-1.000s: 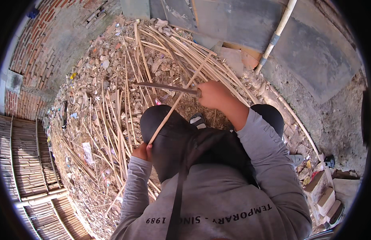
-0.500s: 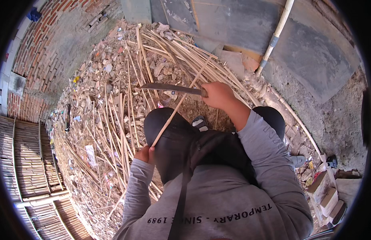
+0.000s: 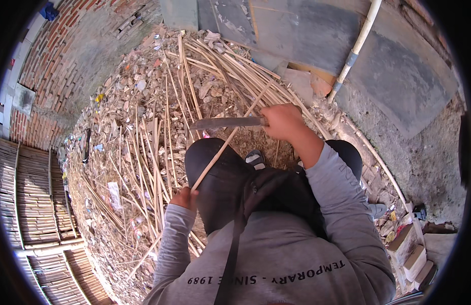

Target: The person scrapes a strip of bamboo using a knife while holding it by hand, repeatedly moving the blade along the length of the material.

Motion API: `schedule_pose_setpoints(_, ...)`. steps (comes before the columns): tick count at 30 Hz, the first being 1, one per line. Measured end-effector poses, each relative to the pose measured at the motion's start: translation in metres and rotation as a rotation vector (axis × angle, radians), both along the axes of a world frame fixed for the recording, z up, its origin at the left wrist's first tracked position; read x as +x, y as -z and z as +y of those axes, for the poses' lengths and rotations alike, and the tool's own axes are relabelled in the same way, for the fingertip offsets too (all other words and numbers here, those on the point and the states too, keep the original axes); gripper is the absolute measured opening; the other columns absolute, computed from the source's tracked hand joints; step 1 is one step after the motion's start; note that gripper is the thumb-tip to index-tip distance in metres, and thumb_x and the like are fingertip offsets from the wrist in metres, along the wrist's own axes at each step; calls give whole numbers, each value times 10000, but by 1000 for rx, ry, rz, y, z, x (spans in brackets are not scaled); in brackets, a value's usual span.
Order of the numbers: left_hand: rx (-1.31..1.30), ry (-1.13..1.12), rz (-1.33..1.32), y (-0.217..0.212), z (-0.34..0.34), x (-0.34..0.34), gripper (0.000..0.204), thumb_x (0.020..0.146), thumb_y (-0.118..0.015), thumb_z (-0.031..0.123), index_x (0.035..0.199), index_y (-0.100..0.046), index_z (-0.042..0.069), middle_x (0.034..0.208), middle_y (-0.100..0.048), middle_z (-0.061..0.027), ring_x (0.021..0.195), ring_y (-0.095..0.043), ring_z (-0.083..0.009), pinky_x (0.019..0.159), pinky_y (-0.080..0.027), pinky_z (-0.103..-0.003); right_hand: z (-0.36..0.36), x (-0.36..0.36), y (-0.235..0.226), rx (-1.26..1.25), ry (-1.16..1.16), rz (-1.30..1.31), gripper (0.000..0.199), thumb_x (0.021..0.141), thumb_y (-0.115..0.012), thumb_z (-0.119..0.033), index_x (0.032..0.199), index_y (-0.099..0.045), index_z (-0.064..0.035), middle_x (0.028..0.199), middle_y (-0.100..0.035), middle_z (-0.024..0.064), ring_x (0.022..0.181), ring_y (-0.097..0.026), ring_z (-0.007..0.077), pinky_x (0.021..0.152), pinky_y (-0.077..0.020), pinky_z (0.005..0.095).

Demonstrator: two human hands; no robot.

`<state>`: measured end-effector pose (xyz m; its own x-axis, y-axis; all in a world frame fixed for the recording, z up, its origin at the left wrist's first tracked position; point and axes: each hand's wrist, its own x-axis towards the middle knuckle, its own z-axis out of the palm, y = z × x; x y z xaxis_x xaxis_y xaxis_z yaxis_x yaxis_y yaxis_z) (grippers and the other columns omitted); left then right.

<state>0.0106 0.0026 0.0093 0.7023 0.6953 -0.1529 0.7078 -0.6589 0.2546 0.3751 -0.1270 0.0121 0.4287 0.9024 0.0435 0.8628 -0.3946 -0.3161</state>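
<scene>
My right hand (image 3: 284,122) is closed round the handle of a machete (image 3: 228,122), its long dark blade pointing left. A thin bamboo strip (image 3: 215,157) slants up and away from my left hand (image 3: 185,198), whose fingers are closed on its near end. The blade crosses the strip about midway along; whether the edge touches it I cannot tell. The strip passes over my left knee (image 3: 207,147), and its far end overlaps a pile of similar bamboo strips (image 3: 245,66).
More bamboo strips (image 3: 156,168) lie to the left on rubble-strewn ground (image 3: 101,152). A brick wall (image 3: 57,66) rises at the far left, above a slatted bamboo panel (image 3: 32,193). Grey boards and a white pipe (image 3: 354,51) stand at the far right. Blocks (image 3: 413,254) lie at the near right.
The machete has shifted slightly right and nearer to me, and its blade now lies more level. My left hand still grips the strip in nearly the same place.
</scene>
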Motion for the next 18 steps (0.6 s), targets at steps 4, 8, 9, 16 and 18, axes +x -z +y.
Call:
schedule_pose_setpoints(4, -44, 1, -5, -1, 2, 3, 328, 962, -489, 331, 849, -536, 26, 681, -591, -268, 684, -591, -474, 584, -456, -524, 6, -21, 6, -27, 51, 88, 236, 696, -669, -227, 899, -643, -107, 767, -659, 125, 779, -652, 343, 690, -518, 468)
schedule_pose_setpoints(8, -108, -23, -50, 11, 8, -2, 504, 972, -398, 467, 809, -558, 17, 689, -589, -278, 720, -587, -494, 621, -444, -542, 12, -36, -14, -120, -6, 141, 211, 724, -637, -186, 909, -666, -87, 854, -670, 153, 866, -661, 324, 749, -523, 467)
schedule_pose_setpoints(9, -118, -12, -72, 15, 12, -2, 512, 973, -392, 469, 810, -563, 15, 695, -591, -278, 727, -587, -493, 627, -446, -539, 13, -28, -8, -96, 17, 162, 218, 725, -632, -186, 916, -667, -86, 869, -670, 156, 878, -659, 324, 756, -522, 465)
schedule_pose_setpoints(16, -70, -8, 38, -7, 13, 7, 456, 980, -410, 411, 849, -593, 15, 709, -604, -268, 722, -594, -477, 637, -461, -524, 12, 13, 40, 22, 214, 263, 227, 707, -623, -187, 911, -662, -94, 848, -658, 165, 845, -638, 358, 749, -512, 457)
schedule_pose_setpoints(18, -58, -22, 44, -11, 7, 8, 456, 978, -418, 406, 822, -585, 11, 692, -597, -270, 707, -589, -484, 628, -452, -535, 12, -8, 28, -33, 111, 241, 217, 701, -625, -195, 890, -657, -94, 814, -653, 170, 814, -633, 373, 728, -513, 460)
